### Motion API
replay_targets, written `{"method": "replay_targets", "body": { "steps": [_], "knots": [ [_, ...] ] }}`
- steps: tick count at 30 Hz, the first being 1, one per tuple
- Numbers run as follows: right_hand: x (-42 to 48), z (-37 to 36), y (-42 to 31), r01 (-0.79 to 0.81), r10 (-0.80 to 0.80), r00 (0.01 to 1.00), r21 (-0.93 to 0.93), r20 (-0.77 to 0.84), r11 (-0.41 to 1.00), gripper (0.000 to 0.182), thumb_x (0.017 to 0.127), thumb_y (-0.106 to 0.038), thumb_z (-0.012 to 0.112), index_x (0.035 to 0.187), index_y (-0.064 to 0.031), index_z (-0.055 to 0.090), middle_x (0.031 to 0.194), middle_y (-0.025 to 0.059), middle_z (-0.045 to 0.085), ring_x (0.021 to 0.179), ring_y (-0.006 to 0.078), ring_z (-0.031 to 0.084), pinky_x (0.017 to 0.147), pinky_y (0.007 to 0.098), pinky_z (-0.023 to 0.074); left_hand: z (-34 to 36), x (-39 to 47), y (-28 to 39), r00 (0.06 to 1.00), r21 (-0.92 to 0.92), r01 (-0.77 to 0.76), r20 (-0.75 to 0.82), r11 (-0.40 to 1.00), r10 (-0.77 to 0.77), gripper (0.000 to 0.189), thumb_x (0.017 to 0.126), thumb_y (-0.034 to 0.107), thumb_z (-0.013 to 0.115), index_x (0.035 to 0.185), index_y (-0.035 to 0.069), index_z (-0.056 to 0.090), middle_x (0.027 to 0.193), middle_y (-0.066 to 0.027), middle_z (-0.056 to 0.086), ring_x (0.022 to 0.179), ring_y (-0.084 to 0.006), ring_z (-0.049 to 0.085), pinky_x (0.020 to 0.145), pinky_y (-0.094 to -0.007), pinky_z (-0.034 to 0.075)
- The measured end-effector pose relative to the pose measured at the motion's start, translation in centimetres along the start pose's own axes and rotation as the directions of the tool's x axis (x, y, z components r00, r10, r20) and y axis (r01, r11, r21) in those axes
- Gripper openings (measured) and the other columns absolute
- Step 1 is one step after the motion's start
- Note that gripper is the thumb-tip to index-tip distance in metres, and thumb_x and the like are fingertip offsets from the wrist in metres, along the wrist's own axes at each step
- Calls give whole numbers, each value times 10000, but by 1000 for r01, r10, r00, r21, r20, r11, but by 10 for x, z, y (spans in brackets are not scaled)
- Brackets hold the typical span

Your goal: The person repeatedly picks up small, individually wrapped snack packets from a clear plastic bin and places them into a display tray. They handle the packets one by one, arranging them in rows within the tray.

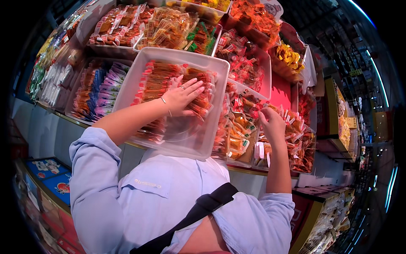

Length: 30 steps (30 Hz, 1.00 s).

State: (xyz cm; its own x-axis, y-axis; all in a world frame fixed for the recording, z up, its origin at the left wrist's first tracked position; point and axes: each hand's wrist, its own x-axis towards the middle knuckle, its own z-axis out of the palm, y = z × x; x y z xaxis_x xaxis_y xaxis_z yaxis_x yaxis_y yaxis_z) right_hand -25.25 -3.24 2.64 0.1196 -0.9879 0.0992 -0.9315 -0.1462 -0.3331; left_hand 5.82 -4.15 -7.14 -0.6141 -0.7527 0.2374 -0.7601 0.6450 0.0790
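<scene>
A translucent plastic tub (171,150) rests at a tilt against the shelf front and my shirt, above other tubs. Long flat snack packets (158,76) with red ends lie in rows inside it. My left hand (185,95), with a ring and a bracelet, lies spread flat on the right-hand rows of these packets. Further right, my right hand (272,122) is over a tub of red and orange snack packets (293,127), its thumb and fingers curled close together. Whether something small is between its fingertips cannot be told.
Around the tub stand bins of wrapped snacks: blue and purple packets (109,85) at left, tan packets (168,27) behind, red packets (242,63) and yellow packets (288,57) at right. A red display panel (280,90) shows between bins. A low display case (50,177) stands at lower left.
</scene>
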Motion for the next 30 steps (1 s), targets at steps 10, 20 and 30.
{"method": "replay_targets", "body": {
  "steps": [10,20,30],
  "knots": [
    [-48,9,178,-573,513,818,-294,-260,765,484,712,-362,585,1078,-66,474,1161,132,432,1065,327,402,838,422,371,-43,43,-2,982,-296,113,-115,949,-153,685,701,340,605,1264,85,309,1303,-136,305,1228,-270,250,1001,-399,170],
    [-60,29,202,-411,327,907,-391,-264,824,245,688,-260,618,881,-112,585,1083,57,498,1106,283,369,925,448,262,-37,86,124,967,-976,216,212,-19,139,290,829,132,503,1092,13,472,1048,-74,525,987,-143,491,853,-266,390],
    [-79,-5,165,-733,697,675,-117,-241,670,461,718,-436,549,969,-59,456,876,119,586,803,269,560,731,400,406,-38,85,119,959,-967,253,252,5,130,282,843,129,487,1094,3,465,1035,-61,520,977,-116,488,861,-260,384]
  ]
}}
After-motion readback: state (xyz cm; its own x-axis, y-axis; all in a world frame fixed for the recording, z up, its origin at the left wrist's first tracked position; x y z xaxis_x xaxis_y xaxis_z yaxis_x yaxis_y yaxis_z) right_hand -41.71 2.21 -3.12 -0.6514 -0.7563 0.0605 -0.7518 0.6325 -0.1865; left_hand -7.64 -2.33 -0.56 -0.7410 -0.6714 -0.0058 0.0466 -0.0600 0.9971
